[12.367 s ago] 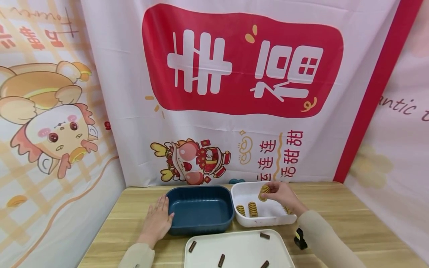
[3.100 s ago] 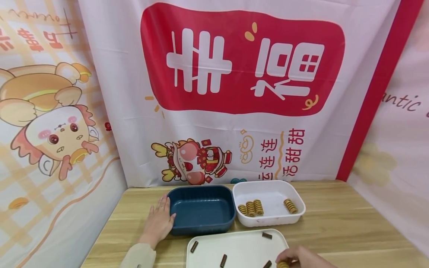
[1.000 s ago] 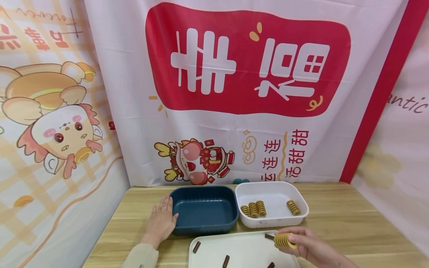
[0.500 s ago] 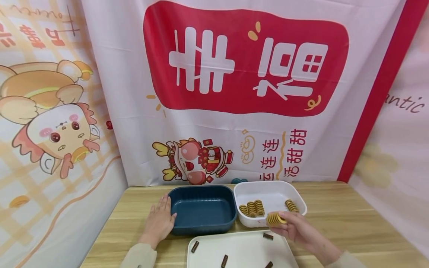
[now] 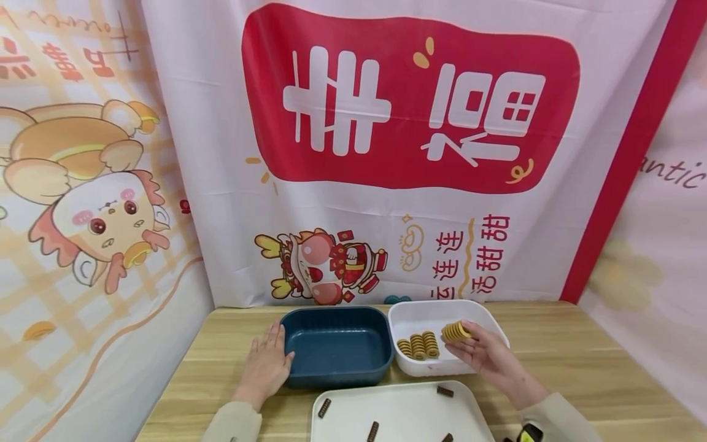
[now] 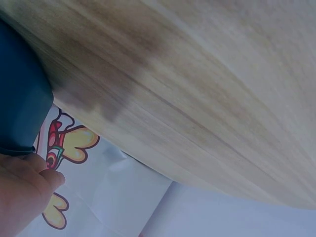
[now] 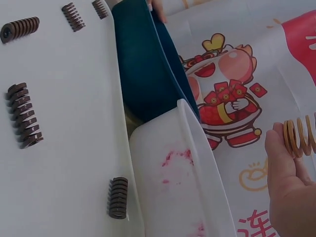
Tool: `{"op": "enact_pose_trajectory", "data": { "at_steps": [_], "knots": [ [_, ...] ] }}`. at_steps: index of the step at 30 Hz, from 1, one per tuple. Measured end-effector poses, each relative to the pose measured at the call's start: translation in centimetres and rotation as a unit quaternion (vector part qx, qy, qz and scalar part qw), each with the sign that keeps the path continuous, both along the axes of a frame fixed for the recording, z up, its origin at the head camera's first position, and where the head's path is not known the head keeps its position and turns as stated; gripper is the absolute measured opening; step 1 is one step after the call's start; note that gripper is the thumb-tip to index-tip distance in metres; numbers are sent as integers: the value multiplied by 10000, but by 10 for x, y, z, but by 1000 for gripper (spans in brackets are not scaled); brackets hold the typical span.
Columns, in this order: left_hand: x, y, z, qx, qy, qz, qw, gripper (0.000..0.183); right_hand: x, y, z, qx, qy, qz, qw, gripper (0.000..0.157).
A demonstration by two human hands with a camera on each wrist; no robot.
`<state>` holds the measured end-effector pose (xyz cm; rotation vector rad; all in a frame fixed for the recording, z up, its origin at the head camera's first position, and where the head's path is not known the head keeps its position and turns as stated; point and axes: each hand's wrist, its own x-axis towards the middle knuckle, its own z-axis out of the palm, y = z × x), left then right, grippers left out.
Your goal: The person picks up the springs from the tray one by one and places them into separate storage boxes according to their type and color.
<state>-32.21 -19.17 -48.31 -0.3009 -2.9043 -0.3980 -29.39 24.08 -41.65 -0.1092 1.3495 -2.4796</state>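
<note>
In the head view, the white bin (image 5: 436,369) is the landmark. The right hand (image 5: 486,356) pinches a yellow spring (image 5: 456,332) over the bin's interior, holding it near its right end, with the free end toward the bin's left wall. The spring's long axis runs nearly left to right — roughly crosswise to the three yellow springs (image 5: 418,345) set side by side in the bin near that left wall. Those three lie left of the pinched one and a little nearer the person, and the right hand is clearly the closer hand. How high the pinched spring is above the bin's floor I cannot tell. The blue bin (image 5: 338,377) stands just left of the white bin; along its side away from the white bin rests the left hand (image 5: 267,362), fingers extended. In front of the white bin, the tray (image 5: 397,396) on the worktop (image 5: 188,368) bears dark springs (image 5: 373,431).

In the left wrist view, the left hand touches the blue bin, most fingers hidden; the white bin is out of view.

In the right wrist view, the pinched spring is cut off by the frame — it shows past the white bin's rim, opposite the tray.
</note>
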Motion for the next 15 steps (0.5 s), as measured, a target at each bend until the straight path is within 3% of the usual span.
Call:
{"op": "enact_pose_trajectory", "data": {
  "at_steps": [6,8,10,12,13,15],
  "knots": [
    [-2,4,0,-31,-52,-39,10000,63,-7,1,-1,-21,-149,-377,9992,14],
    [-2,4,0,-33,-14,-37,10000,63,-12,0,-4,314,29,-542,9980,14],
    [-2,3,1,-27,46,-39,10000,62,-21,0,-7,1063,376,-794,9904,14],
    [0,2,1,-39,79,-43,10000,62,-30,0,-11,2199,825,-1069,9661,19],
    [0,1,2,-56,81,-43,9999,62,-36,1,-13,2828,1062,-1145,9464,24],
    [1,1,2,-50,54,-44,10000,61,-46,3,-18,4061,1539,-1253,8920,36]
  ]
}}
